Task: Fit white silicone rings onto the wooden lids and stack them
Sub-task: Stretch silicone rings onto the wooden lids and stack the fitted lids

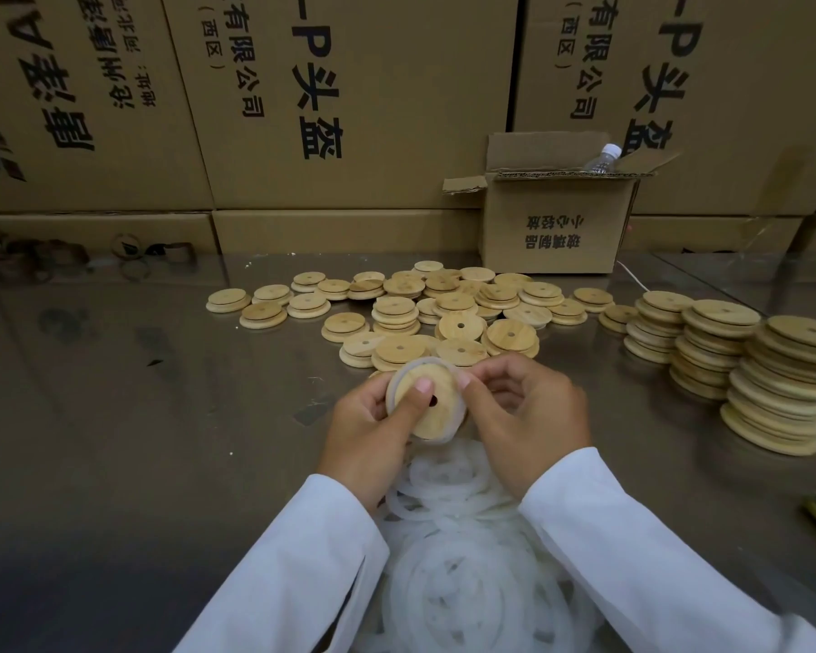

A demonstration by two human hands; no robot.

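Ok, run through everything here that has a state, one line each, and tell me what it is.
left hand: grips the held lid, thumb on its face.
right hand: pinches the silicone ring at the lid's edge.
held lid: raised, tilted.
silicone ring: round the held lid's rim, seating unclear.
loose lids: scattered flat, overlapping.
lid stacks: piled, leaning.
spare rings: tangled heap.
small carton: flaps open.
bottle: capped, inside the carton.

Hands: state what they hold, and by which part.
One wooden lid, white silicone ring at its rim: left hand with thumb on its face, right hand pinching the right edge.
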